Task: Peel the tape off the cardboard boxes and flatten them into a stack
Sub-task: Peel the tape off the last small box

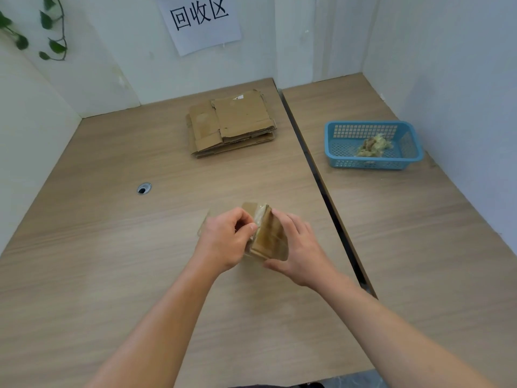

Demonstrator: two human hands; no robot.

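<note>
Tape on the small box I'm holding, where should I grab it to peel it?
Pinch the crinkled, seemingly lifted tape along the upper left edge of the box, coming from the left as the left hand does; the right hand braces the opposite side.

Bright, even, diffuse light; cool cast on walls. Shadows weak, just a soft one under stack at 12 o'clock. table evenly lit, matte. Wide-angle bending at 3 and 9 o'clock edges. Slight motion blur on box; overall soft.
</note>
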